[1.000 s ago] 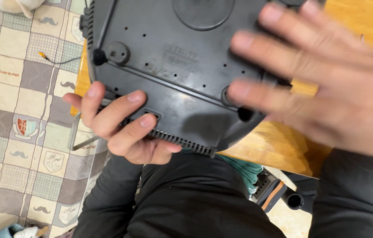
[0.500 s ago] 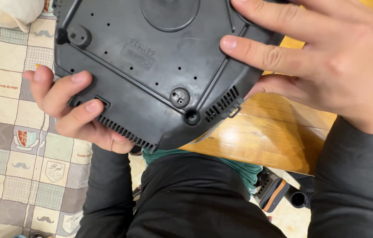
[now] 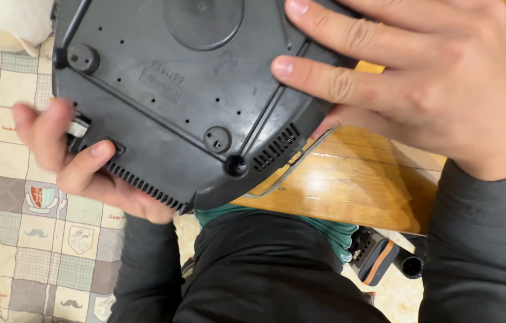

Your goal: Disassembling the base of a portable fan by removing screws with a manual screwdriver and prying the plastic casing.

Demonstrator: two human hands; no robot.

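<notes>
A dark plastic device housing [image 3: 193, 96] fills the upper half of the frame, turned underside up so that its round feet, small screw holes, moulded ribs and vent slots face the camera; held this way, the bottom panel is open to inspection. The left hand [image 3: 79, 167], at centre left, grips the housing's lower left edge, fingers curled over the rim and thumb pressed on a small pale tab there, bearing its weight from below. The right hand [image 3: 420, 90], at upper right, lies spread over the housing's right side, two fingers flat on the surface and steadying it against tilt; it is pressing rather than clenched. The housing's lower right corner overhangs the wooden tabletop [image 3: 354, 185] at centre right, and a thin grey cord [image 3: 289, 173] curves out beneath it. A patchwork quilt [image 3: 8, 203] covers the left of the frame. No open container shows; whether the housing holds anything inside cannot be told.
</notes>
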